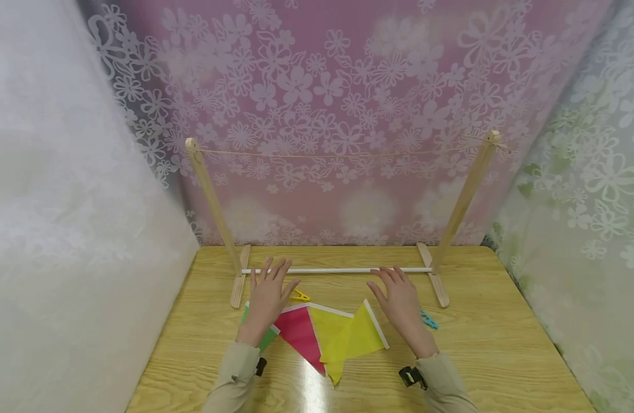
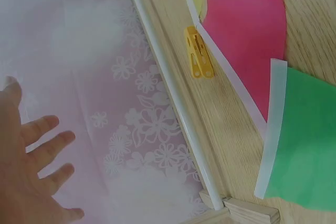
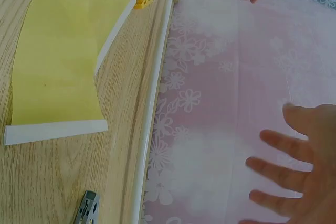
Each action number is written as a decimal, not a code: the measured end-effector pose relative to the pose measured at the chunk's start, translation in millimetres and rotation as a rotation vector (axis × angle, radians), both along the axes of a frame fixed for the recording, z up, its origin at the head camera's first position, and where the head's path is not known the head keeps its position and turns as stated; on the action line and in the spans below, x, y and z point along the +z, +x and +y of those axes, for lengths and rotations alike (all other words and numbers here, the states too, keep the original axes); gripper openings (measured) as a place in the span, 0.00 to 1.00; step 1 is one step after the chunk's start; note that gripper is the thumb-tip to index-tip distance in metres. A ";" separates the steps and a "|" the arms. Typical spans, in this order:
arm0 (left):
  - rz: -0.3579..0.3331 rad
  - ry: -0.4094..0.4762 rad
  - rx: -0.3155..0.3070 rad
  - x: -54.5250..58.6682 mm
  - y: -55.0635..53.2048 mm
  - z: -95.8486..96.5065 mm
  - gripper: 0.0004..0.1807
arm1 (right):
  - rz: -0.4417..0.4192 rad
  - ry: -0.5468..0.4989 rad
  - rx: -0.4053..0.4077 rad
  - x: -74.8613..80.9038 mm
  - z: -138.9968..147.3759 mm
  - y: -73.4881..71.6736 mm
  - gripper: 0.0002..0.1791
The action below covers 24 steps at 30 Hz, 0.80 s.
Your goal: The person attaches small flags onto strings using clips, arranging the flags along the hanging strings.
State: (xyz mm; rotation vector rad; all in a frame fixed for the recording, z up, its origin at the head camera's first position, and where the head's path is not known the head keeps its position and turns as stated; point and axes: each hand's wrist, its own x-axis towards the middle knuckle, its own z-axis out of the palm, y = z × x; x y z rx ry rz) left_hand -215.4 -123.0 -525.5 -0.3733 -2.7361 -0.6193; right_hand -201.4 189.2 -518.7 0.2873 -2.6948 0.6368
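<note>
Both hands hover with spread fingers and hold nothing. In the head view my left hand is above the green pennant, and my right hand is to the right of the yellow pennants. A pink pennant lies between the green and yellow ones; all have white top strips. A yellow clothespin rests beside the pink pennant's strip. Partly hidden by my right wrist is a blue clothespin, which looks greyish in the right wrist view.
A wooden stand has a left post, a right post and a white crossbar low down. A thin string stretches between the post tops. Floral curtains enclose the wooden table.
</note>
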 end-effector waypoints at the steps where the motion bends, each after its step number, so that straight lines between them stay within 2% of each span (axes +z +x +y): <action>1: 0.003 0.012 -0.006 2.3 0.7 -0.7 0.30 | 0.025 -0.019 0.006 0.5 -0.3 -0.5 0.20; 7: 0.071 0.086 -0.023 6.1 -3.5 -5.2 0.20 | 0.199 -0.101 0.012 5.3 -4.8 -0.7 0.10; 13: 0.226 0.125 -0.019 11.7 -6.2 -12.5 0.13 | 0.335 -0.137 0.031 10.2 -9.1 -1.2 0.06; 16: 0.297 0.132 -0.016 13.0 -7.5 -18.7 0.10 | 0.362 -0.149 0.035 12.0 -11.4 -3.1 0.05; 19: 0.338 0.138 -0.003 14.1 -7.5 -25.4 0.08 | 0.379 -0.160 0.041 13.6 -14.7 -4.1 0.04; 24: 0.305 0.146 0.034 10.2 -5.1 -38.3 0.05 | 0.366 -0.166 0.051 14.6 -22.4 -3.3 0.05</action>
